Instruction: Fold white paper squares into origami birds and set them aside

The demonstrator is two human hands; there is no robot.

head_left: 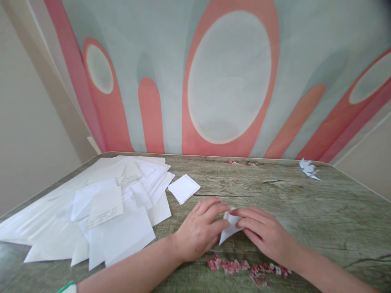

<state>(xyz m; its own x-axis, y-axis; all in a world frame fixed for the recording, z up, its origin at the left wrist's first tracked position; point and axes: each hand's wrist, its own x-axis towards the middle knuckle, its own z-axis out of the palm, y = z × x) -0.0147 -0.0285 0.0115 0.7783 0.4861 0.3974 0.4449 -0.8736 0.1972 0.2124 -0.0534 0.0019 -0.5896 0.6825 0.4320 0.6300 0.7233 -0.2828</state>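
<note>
A small piece of folded white paper (229, 228) lies at the table's near middle, with one pointed corner towards me. My left hand (203, 228) grips its left edge, the thumb and fingers curved around that side. From the right, my right hand (265, 232) presses its fingertips onto the paper's upper and right part. Fingers cover much of the sheet, so the exact fold is partly hidden. Just beyond my left hand rests a small stack of square white paper (184, 189).
Loose white sheets (128, 232) are piled over the table's left side, two bearing handwriting. Folded white paper figures (308, 169) with pointed ends sit at the far right. The wood-patterned table top (305, 207) has printed pink flowers and meets a painted backdrop (171, 122) behind.
</note>
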